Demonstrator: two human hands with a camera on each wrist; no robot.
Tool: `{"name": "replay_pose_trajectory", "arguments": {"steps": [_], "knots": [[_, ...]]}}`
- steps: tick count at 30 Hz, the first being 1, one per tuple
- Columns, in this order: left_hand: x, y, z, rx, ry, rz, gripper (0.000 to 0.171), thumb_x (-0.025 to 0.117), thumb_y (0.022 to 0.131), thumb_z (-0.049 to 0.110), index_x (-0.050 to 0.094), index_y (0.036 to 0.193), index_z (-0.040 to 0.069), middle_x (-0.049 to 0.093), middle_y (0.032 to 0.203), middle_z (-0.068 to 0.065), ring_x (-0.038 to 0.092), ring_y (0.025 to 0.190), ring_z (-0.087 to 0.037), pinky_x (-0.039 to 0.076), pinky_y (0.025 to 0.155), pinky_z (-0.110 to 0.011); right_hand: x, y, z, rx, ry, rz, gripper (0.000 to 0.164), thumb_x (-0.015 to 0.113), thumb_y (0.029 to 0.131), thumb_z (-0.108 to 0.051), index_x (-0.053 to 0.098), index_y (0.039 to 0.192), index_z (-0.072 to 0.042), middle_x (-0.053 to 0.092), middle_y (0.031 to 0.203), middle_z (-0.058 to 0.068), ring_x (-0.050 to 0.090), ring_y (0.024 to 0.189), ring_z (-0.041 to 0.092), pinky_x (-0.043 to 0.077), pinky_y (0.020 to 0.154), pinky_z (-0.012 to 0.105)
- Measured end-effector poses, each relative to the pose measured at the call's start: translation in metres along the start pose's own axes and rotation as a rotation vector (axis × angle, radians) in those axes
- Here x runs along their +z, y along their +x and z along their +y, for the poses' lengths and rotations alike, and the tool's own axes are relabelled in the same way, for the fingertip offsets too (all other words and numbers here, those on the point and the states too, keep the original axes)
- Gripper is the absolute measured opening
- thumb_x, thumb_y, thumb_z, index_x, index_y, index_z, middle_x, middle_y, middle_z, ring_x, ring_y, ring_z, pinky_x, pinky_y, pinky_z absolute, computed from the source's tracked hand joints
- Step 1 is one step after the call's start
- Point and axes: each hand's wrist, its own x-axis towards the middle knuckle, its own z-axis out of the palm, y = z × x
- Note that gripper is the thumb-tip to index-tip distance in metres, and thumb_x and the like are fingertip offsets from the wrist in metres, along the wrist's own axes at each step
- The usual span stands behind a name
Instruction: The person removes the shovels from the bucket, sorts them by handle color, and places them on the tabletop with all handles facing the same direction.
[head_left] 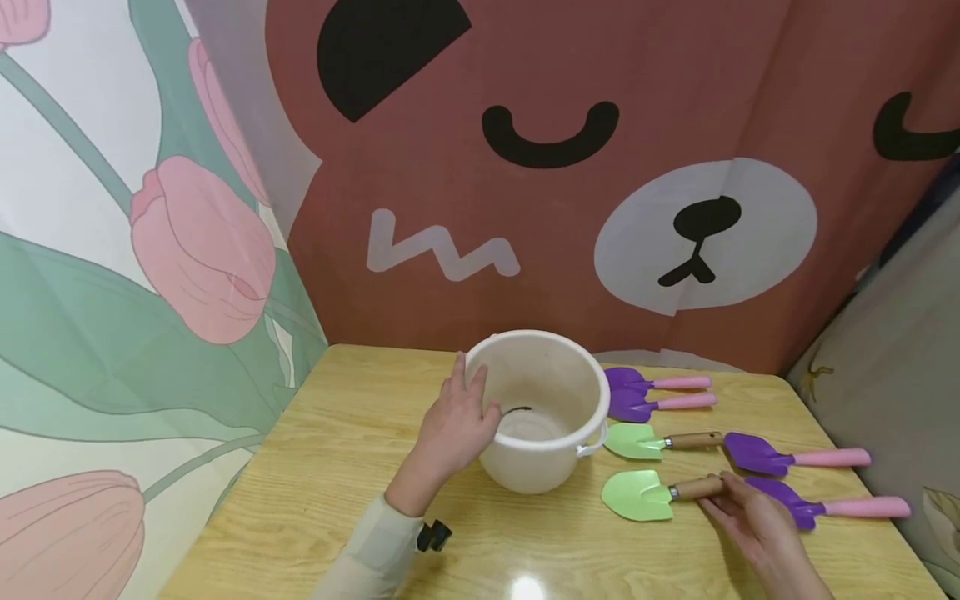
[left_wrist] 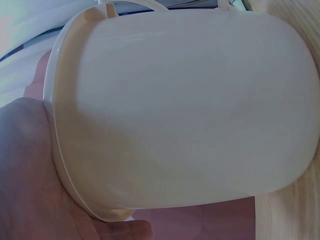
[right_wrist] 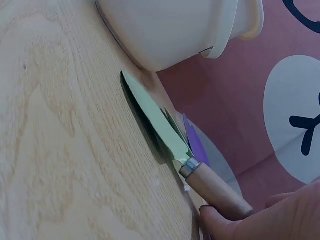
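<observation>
A white bucket (head_left: 536, 467) with a side handle stands on the table in the head view. On its left rim rests my left hand (head_left: 457, 423), fingers fairly straight; the left wrist view shows that hand (left_wrist: 35, 175) against the rim beside the bucket's wall (left_wrist: 190, 110). My right hand (head_left: 753, 521) pinches the wooden handle end of the nearer green trowel (head_left: 639, 496). In the right wrist view its blade (right_wrist: 155, 117) lies low, close to the table, with the thumb on the handle. Another green trowel (head_left: 636, 442) lies just behind it.
Two purple trowels with pink handles (head_left: 678, 401) lie behind the green ones, right of the bucket. Two more purple trowels (head_left: 757, 454) lie at the table's right side. A bear-print curtain (head_left: 555, 250) hangs behind the wooden table (head_left: 345, 433).
</observation>
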Motion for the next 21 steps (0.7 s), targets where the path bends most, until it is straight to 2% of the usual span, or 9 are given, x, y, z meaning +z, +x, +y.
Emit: {"name": "replay_pose_trajectory", "arguments": {"steps": [11,15,16,17,18,20,21], "knots": [[-0.002,0.001,0.001,0.005,0.014,0.005,0.065,0.040,0.101,0.043,0.038,0.157,0.011,0.010,0.169,-0.018,0.039,0.142,-0.038,0.051,0.093,-0.055,0.009,-0.006,-0.008,0.037,-0.145,0.111,0.031,0.040,0.107,-0.014,0.063,0.086,-0.020,0.066,0.089,0.000,0.070,0.088,0.012,0.057,0.084,0.030],[-0.001,0.001,0.000,0.006,0.014,0.003,0.065,0.040,0.101,0.043,0.038,0.157,0.011,0.009,0.169,-0.018,0.038,0.143,-0.038,0.050,0.094,-0.055,0.015,-0.010,-0.011,0.056,-0.235,0.200,0.027,0.046,0.106,-0.020,0.060,0.085,-0.028,0.060,0.099,-0.002,0.069,0.087,0.009,0.055,0.090,0.029],[0.000,0.000,0.000,0.005,0.012,0.003,0.065,0.040,0.101,0.043,0.038,0.157,0.011,0.010,0.169,-0.018,0.039,0.143,-0.038,0.050,0.094,-0.055,0.016,-0.011,-0.012,0.056,-0.272,0.214,0.020,0.046,0.106,-0.022,0.059,0.092,-0.029,0.056,0.107,0.000,0.068,0.087,0.007,0.054,0.093,0.029],[0.000,0.000,0.000,0.005,0.010,0.005,0.065,0.040,0.101,0.043,0.038,0.157,0.011,0.010,0.169,-0.018,0.039,0.142,-0.038,0.050,0.094,-0.055,0.017,-0.011,-0.013,0.057,-0.309,0.228,0.013,0.047,0.106,-0.024,0.059,0.106,-0.029,0.051,0.114,0.003,0.066,0.086,0.005,0.053,0.095,0.028],[0.000,0.000,0.000,0.005,0.009,0.006,0.065,0.041,0.101,0.043,0.038,0.157,0.011,0.010,0.169,-0.018,0.039,0.142,-0.038,0.050,0.094,-0.055,0.019,-0.012,-0.014,0.060,-0.347,0.238,0.018,0.047,0.106,-0.026,0.056,0.122,-0.028,0.047,0.122,0.008,0.065,0.086,0.003,0.051,0.097,0.027],[0.000,-0.001,0.000,0.006,0.009,0.009,0.065,0.041,0.101,0.043,0.039,0.157,0.010,0.011,0.168,-0.019,0.040,0.142,-0.038,0.050,0.094,-0.055,0.020,-0.013,-0.015,0.065,-0.421,0.230,0.046,0.044,0.107,-0.029,0.035,0.152,-0.022,0.031,0.146,0.023,0.061,0.085,-0.002,0.048,0.101,0.025],[0.000,-0.001,0.000,0.008,0.008,0.009,0.065,0.041,0.101,0.043,0.039,0.157,0.010,0.011,0.168,-0.019,0.040,0.142,-0.038,0.050,0.094,-0.055,0.020,-0.014,-0.015,0.063,-0.458,0.225,0.059,0.042,0.107,-0.030,0.018,0.160,-0.017,0.020,0.154,0.023,0.060,0.086,-0.003,0.047,0.102,0.024]]}}
